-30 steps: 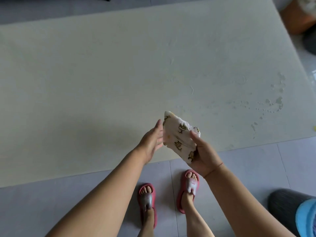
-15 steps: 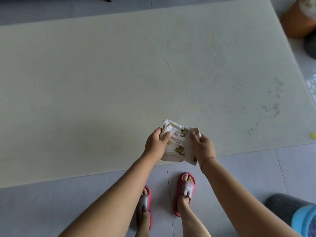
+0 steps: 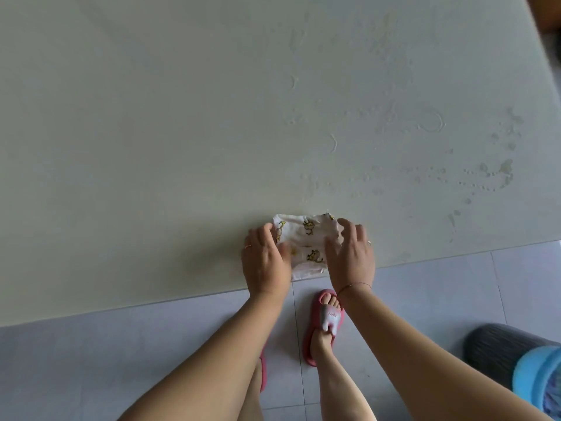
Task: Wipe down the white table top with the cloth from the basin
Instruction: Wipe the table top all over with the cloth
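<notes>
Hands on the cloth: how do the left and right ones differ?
The left hand covers the cloth at its left, the right hand at its right. The right hand's wrist bears a bracelet; the left hand's is bare. Both press it onto the table top.

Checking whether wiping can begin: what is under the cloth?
The cloth lies on the white table top at its near edge, left hand and right hand on it. Any marks beneath are covered.

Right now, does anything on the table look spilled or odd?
Yes: droplets and smeared marks speckle the right part of the white table top, apart from the cloth at the near edge under the left hand and right hand.
</notes>
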